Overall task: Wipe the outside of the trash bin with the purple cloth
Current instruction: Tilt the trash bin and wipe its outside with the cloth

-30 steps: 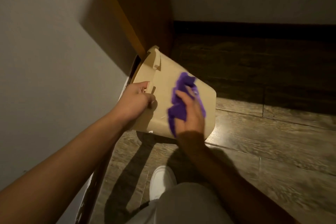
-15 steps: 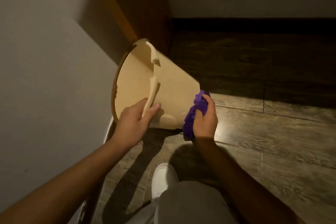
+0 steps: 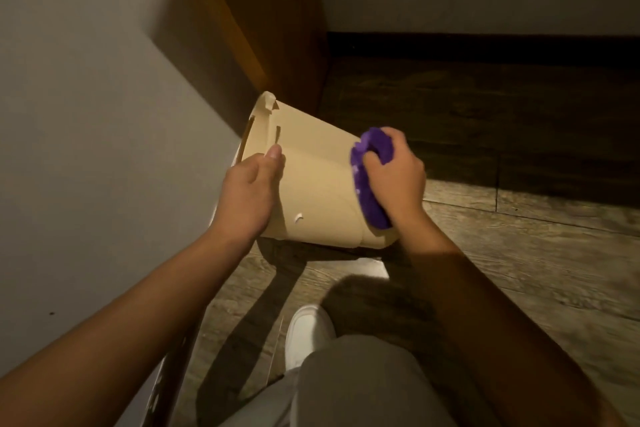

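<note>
- The right hand (image 3: 394, 180) is clenched round the bunched purple cloth (image 3: 370, 180), pressing it on the trash bin's (image 3: 318, 191) base end, at 3 o'clock.
- The left hand (image 3: 247, 194) grips the bin's wall near the rim, at 9 o'clock.
- The beige bin lies tipped sideways, apparently lifted off the wooden floor (image 3: 519, 253).
- A white shoe (image 3: 306, 333) sits at 6 o'clock.

Smooth beige plastic on the trash bin (image 3: 318, 191), matt with a faint sheen, chipped white in one small spot low on the side. Fuzzy, soft pile on the purple cloth (image 3: 369, 180), wholly matt. Wood-grain planks on the floor (image 3: 519, 253), textured, with a glossy glare patch near the bin. Flat matt paint on the wall (image 3: 86, 149). Smooth brown wood on the cabinet panel (image 3: 263, 21). Smooth white shoe (image 3: 306, 333); matt grey woven trousers (image 3: 363, 388).
</note>
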{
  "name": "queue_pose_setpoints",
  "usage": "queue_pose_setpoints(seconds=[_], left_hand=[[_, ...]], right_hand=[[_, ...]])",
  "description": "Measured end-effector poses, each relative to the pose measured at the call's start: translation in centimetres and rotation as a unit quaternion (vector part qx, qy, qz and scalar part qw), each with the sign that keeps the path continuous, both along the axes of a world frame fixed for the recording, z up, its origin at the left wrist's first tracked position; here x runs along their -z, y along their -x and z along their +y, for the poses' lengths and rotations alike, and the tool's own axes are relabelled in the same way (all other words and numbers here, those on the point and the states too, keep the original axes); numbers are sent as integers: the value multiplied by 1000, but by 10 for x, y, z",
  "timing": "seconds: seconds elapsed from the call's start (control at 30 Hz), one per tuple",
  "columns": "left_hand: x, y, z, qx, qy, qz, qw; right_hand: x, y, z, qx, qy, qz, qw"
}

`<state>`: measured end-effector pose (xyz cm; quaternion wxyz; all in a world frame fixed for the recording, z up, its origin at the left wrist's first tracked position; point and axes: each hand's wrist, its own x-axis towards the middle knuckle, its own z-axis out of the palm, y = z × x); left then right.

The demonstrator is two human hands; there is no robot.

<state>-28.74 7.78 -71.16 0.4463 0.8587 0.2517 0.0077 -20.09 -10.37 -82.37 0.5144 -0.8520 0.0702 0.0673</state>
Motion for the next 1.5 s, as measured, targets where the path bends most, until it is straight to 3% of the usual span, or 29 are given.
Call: queue_pose_setpoints(seconds=[0.13, 0.2, 0.27, 0.33, 0.4, 0.47, 0.53, 0.63, 0.7, 0.8, 0.9, 1.07, 1.2, 1.33, 1.43, 1.5], left_hand=[[-5, -8, -12, 28, -12, -8, 999], [-11, -23, -21, 12, 5, 7, 1000], [-23, -42, -23, -18, 60, 41, 997], [-33, -44, -14, 18, 165, 52, 985], [-30, -22, -2, 144, 184, 46, 971], [-10, 15, 2, 245, 99, 60, 963], [10, 34, -6, 263, 14, 39, 964], [10, 18, -13, 231, -61, -43, 970], [1, 0, -13, 207, -40, -75, 975], [-11, -12, -18, 157, 15, -97, 983], [-19, -17, -17, 105, 48, -88, 989], [-22, -13, -7, 5, 70, -37, 997], [-24, -16, -8, -25, 66, -37, 997], [-33, -33, -10, -73, 132, -3, 988], [-40, -49, -15, -66, 214, 19, 975], [-43, -49, -6, -39, 302, 32, 952]], right_hand=[[-3, 27, -23, 40, -64, -1, 997], [-27, 54, -2, 23, -103, -76, 992], [-47, 70, 28, -51, -90, -181, 978], [-53, 61, 44, -72, -68, -219, 971], [-48, 43, 40, -14, -81, -163, 983], [-34, 31, 30, 34, -85, -82, 992], [-21, 33, 25, 44, -107, -35, 993], [-24, 51, 27, 49, -182, -44, 981], [-36, 64, 40, 17, -195, -86, 977], [-60, 76, 63, -50, -158, -196, 967], [-62, 55, 65, -61, -45, -261, 962], [-23, 6, 20, 25, 10, -88, 996], [-6, 10, -8, 85, -46, -12, 995], [-43, 60, 23, 17, -96, -144, 985], [-76, 78, 61, -90, -66, -262, 959], [-85, 68, 72, -94, -34, -272, 957]])
